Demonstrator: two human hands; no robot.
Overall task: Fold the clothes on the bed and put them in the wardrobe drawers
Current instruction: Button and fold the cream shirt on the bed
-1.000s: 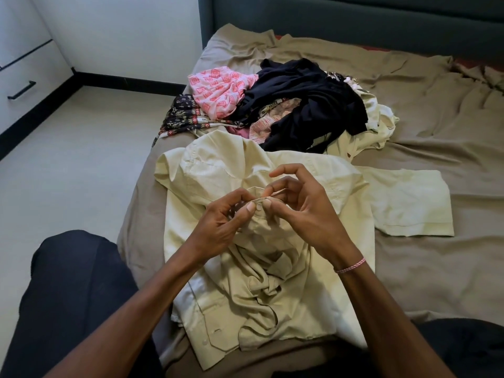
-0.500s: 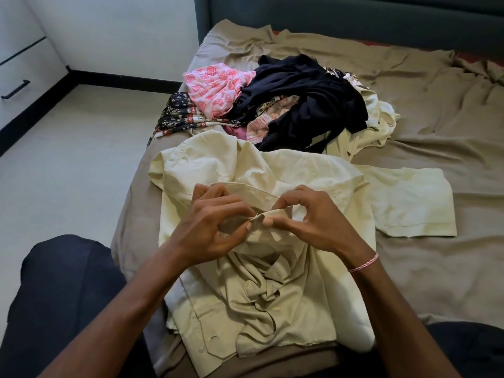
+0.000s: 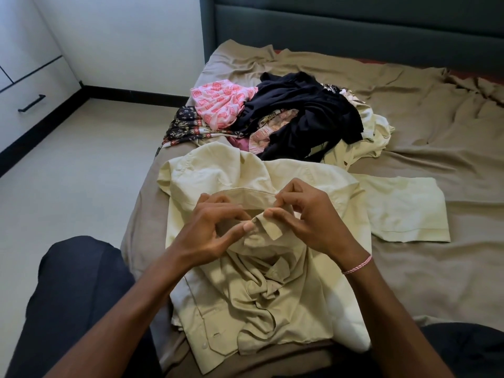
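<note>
A cream button-up shirt (image 3: pixel 313 290) lies spread on the bed in front of me, its lower front bunched in folds and one short sleeve (image 3: pixel 403 208) laid flat to the right. My left hand (image 3: pixel 215 227) and my right hand (image 3: pixel 305 216) meet at the shirt's collar, each pinching the collar ends together between thumb and fingers. Beyond the shirt sits a pile of unfolded clothes: a pink patterned piece (image 3: pixel 221 105), a dark navy garment (image 3: pixel 305 115), a black floral cloth (image 3: pixel 185 126) and another cream garment (image 3: pixel 373 132).
The bed's tan sheet (image 3: pixel 436 268) is wrinkled, with a dark green headboard (image 3: pixel 354 31) behind. White wardrobe drawers (image 3: pixel 30 96) with a black handle stand at the far left across pale floor (image 3: pixel 76 192). My dark-trousered knees (image 3: pixel 79 296) frame the bed's near edge.
My hands have lowered slightly and shifted along the collar, still pinching it together. The view has tilted, showing more of the headboard. The pile has not moved.
</note>
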